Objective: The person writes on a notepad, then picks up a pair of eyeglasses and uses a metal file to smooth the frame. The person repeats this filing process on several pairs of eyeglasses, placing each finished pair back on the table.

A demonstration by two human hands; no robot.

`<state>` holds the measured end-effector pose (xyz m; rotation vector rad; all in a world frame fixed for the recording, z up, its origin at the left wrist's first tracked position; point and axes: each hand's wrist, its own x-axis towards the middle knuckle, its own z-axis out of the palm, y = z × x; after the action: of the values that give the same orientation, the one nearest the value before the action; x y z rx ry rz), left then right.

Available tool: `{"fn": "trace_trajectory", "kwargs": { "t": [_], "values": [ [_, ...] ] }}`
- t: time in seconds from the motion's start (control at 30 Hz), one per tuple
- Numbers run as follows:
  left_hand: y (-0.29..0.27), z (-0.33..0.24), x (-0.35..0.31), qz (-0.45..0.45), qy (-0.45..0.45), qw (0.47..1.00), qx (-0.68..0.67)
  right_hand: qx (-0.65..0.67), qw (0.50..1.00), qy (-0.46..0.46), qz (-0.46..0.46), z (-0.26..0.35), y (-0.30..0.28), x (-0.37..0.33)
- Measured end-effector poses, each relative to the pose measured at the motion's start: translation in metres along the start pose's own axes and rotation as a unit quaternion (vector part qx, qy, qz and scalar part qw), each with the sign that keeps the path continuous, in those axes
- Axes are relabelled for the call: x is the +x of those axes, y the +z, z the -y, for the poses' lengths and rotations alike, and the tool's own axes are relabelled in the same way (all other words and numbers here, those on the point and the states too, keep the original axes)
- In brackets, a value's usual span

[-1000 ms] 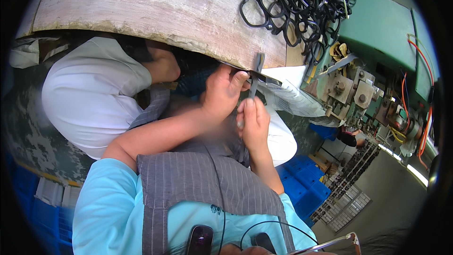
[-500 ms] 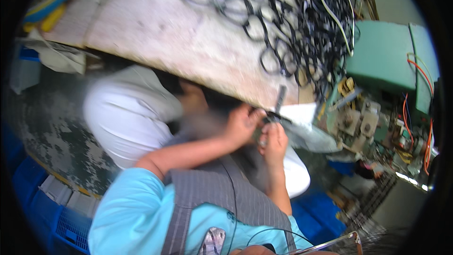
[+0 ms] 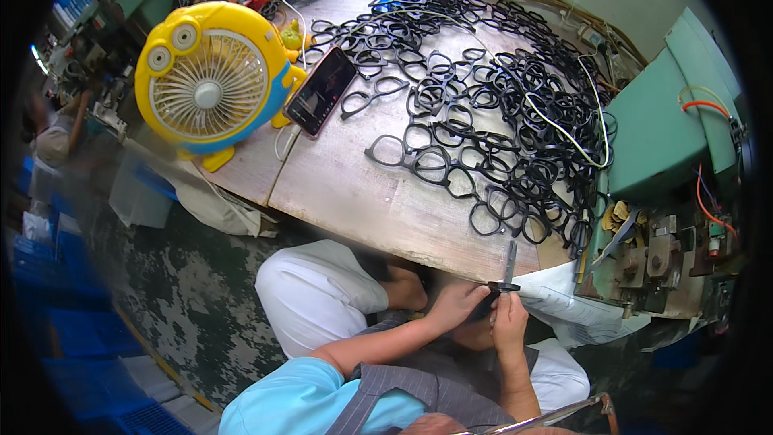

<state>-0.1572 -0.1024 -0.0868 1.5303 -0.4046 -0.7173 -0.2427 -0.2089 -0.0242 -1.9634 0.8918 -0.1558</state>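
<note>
Left hand (image 3: pixel 457 306) has a small black piece (image 3: pixel 504 286) pinched at the table (image 3: pixel 346 185) edge, probably so it won't wobble. Right hand (image 3: pixel 509 321), just beside, grips a grey file (image 3: pixel 511 254) crossing it. Black glasses (image 3: pixel 547 125) pile beyond both hands, likely for easy reach.

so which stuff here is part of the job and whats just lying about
Part of the job, it seems:
flat grey metal tool in the right hand
dark piece in the left hand
pile of black eyeglass frames, probably

Apparently just lying about:
yellow-and-blue fan
phone
</note>
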Motion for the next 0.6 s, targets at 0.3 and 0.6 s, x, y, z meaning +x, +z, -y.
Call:
{"fn": "trace_trajectory", "kwargs": {
  "t": [0.3,0.6],
  "values": [
    [0.001,0.004,-0.001,0.003,-0.036,0.999,-0.036,-0.002,0.997,-0.077,0.004,0.000,-0.002,0.001],
    [0.001,-0.008,-0.008,0.003,-0.028,0.998,-0.057,-0.023,0.995,-0.096,-0.004,-0.002,-0.001,0.004]
  ]
}}
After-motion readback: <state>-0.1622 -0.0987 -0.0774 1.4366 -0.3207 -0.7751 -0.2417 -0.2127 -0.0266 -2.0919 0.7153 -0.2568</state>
